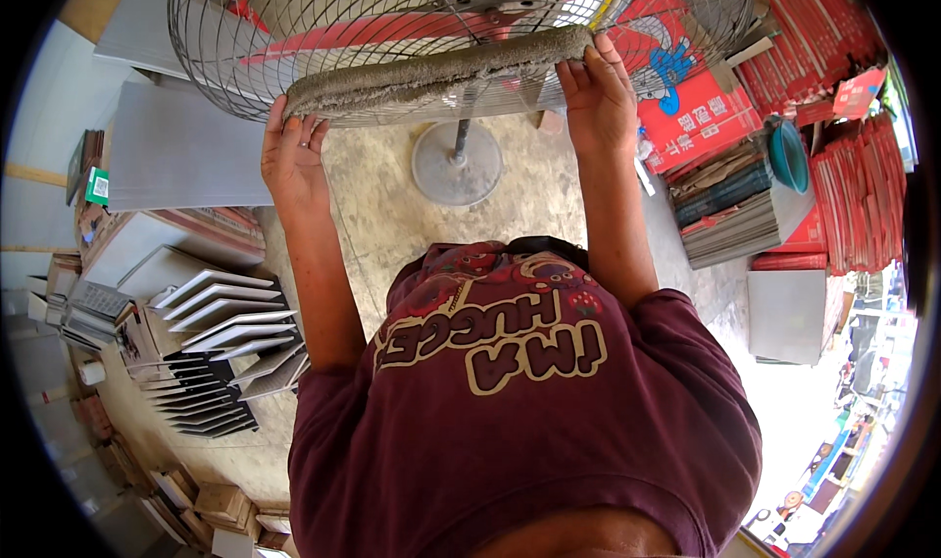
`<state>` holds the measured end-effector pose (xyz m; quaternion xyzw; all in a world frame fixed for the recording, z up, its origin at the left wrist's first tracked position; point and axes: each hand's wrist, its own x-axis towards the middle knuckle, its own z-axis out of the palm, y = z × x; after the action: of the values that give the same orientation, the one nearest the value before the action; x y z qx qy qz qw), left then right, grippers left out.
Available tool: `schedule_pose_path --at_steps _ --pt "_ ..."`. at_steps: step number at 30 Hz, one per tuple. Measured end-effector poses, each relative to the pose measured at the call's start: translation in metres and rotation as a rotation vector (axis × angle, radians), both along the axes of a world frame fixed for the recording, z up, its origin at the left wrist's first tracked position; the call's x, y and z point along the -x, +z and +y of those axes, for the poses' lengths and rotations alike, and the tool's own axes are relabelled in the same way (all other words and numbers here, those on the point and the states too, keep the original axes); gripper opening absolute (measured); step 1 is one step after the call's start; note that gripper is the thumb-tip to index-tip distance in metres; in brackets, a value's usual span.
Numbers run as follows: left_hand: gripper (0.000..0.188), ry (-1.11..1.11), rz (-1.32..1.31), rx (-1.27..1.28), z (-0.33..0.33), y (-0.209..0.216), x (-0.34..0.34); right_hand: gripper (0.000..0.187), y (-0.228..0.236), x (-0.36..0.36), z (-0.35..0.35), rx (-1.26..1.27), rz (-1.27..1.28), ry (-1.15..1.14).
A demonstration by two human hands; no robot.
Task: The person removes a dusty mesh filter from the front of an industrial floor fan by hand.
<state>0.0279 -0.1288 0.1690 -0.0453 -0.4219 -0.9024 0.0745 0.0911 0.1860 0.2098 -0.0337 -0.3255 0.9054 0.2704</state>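
Observation:
A long, fuzzy grey-brown roll, perhaps a folded cloth or pad, stretches between my two raised hands. My left hand pinches its left end, thumb and fingers closed on the edge. At the other end, slightly higher, my right hand grips the roll's right tip with bent fingers. Right behind the roll is a large fan with a wire cage and red blades. I cannot tell whether the roll touches the cage. The fan's round grey base stands on the floor below.
Fanned stacks of grey boards sit on the left, beneath a large grey sheet. To the right are a red printed box, piles of flat red cartons, a teal basin and a grey-white box.

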Motion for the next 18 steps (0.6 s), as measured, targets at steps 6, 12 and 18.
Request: schedule_pose_path --at_steps 6,12,18 --pt "0.038 -0.023 -0.249 -0.076 -0.005 -0.053 0.004 0.023 -0.053 0.01 -0.005 0.005 -0.204 0.005" --pt "0.044 0.022 -0.461 -0.111 -0.008 -0.115 0.02 0.022 -0.112 0.018 -0.012 0.052 -0.419 0.035" --pt "0.052 -0.024 -0.449 -0.127 -0.008 -0.13 0.039 0.023 -0.134 0.031 -0.013 0.035 -0.532 0.055"
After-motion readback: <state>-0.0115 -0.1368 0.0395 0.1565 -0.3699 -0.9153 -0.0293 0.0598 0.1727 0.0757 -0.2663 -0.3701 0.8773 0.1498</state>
